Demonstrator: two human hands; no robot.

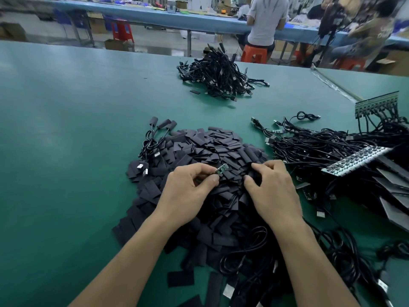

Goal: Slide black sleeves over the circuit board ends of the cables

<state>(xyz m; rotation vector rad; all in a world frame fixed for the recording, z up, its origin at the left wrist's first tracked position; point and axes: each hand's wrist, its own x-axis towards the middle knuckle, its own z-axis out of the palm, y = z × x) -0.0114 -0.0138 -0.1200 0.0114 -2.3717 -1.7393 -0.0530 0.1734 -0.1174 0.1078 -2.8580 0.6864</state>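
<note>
Two hands rest on the heap of black sleeves [221, 147] on the tabletop [66, 129]. Fingers of the left hand [190, 189] pinch a circuit board [221, 169]. Those of the right hand [273, 189] curl into the sleeves, grip unclear.

A green table mat [66, 129] spreads in front of me, with a taped seam [332, 85] across its right part. Beyond it stands a long blue bench [155, 17]. A person in a grey shirt [266, 21] sits there on an orange stool [254, 54], back to me. A red stool [121, 29] and a cardboard box [115, 44] stand on the floor at left.
</note>
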